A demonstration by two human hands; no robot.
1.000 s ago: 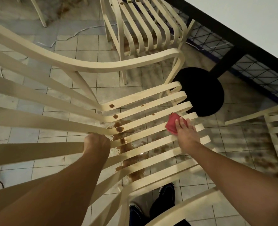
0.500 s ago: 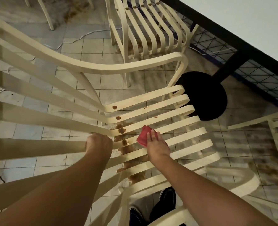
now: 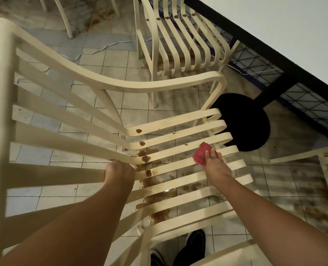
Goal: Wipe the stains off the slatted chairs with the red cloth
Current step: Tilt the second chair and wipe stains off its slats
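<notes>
Right grip (image 3: 215,166) slid red cloth (image 3: 200,155) outward, fingers flat, cloth half hidden; left grip (image 3: 119,174) clenches back slat (image 3: 53,174), fingertips hidden.

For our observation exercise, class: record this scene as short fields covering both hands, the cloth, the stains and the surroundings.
Left hand: grips a back slat of the near chair
Right hand: presses the cloth on a seat slat
Stains: brown spots on slats near the seat-back bend, left of the cloth
Floor: tiles, brown spills under the chair
Nearby: second chair, white table, black base
</notes>
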